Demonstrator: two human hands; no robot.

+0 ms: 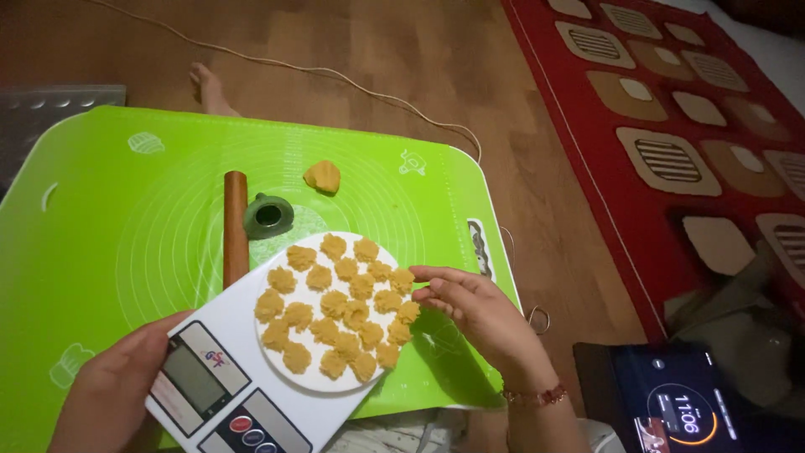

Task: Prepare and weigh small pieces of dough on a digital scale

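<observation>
While your right hand (470, 306) reached in from the side, its fingers loosely spread and the fingertips (422, 292) just touching a dough piece (408, 312) at the plate's right edge, roughly two dozen small pieces of yellow dough lay crowded together on the round white weighing plate (314, 379) of a kitchen scale (251, 361). Each piece was lumpy and ruffled, with a crumbly, matte surface. You steadied the scale with your left hand (109, 390), its fingers curled against the near-left corner of the white body beside the grey display (194, 377); whether they gripped underneath could not be told. Three round buttons (251, 432) sat along the scale's front edge.

One scale, tilted askew, rested on one bright green baking mat (101, 226), smooth and printed with faint white rings and small drawings. Just behind the plate lay one brown wooden rolling pin (236, 226), slim and cylindrical, and touching its right side one dark green round mould (268, 216) with a hollow centre. Farther back sat one larger lump of the same yellow dough (323, 176), apart from the rest.

A beaded bracelet (537, 394) circled your right wrist. One thin cord (335, 75) trailed over the wooden floor (419, 50), one bare foot (210, 88) showed past the mat, one red patterned rug (671, 109) lay to the right, and one lit screen (679, 411) glowed at the lower right.
</observation>
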